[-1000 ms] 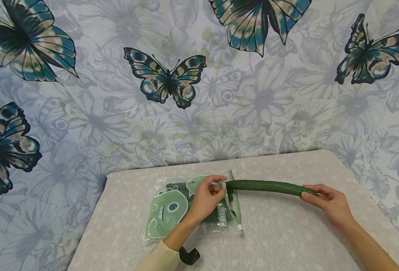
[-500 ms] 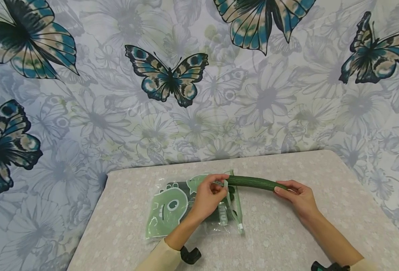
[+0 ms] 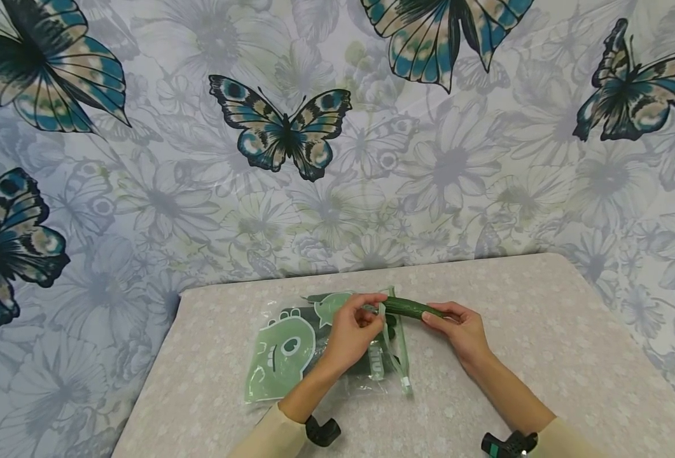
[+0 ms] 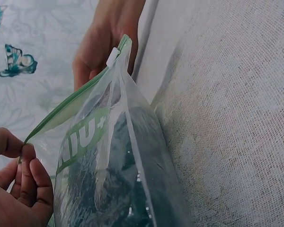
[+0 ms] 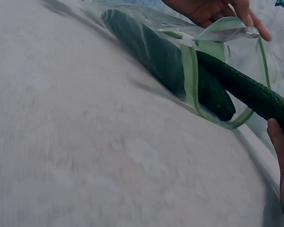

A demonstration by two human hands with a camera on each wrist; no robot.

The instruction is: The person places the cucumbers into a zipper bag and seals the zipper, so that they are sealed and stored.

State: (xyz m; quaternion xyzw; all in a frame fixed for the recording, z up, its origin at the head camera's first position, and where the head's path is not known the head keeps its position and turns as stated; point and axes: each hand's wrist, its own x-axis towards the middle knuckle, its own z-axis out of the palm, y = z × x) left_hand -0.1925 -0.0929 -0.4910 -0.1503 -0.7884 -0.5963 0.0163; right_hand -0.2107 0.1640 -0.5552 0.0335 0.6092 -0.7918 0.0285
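Observation:
A clear zip bag [image 3: 282, 366] with green cartoon prints lies on the table, its mouth towards the right. My left hand [image 3: 353, 331] pinches the green upper edge of that mouth between thumb and fingers, holding it apart. With its fingers and thumb my right hand [image 3: 462, 331] grips a long cucumber [image 5: 253, 92] near its outer end. The far part of this cucumber is inside the bag, and a short length shows outside. Another cucumber [image 5: 165, 59] lies within the bag, its tip at the opening. A white slider [image 4: 113, 57] sits on the zip edge.
A pale patterned cloth covers the table [image 3: 543, 286]. Behind it hangs a floral backdrop [image 3: 446, 165] with butterflies, close to the table's back edge. Black wrist straps [image 3: 322, 432] show at both sleeves.
My right hand has moved left, sliding the cucumber deeper into the bag, so much less of it shows outside. My left hand stays at the bag's edge.

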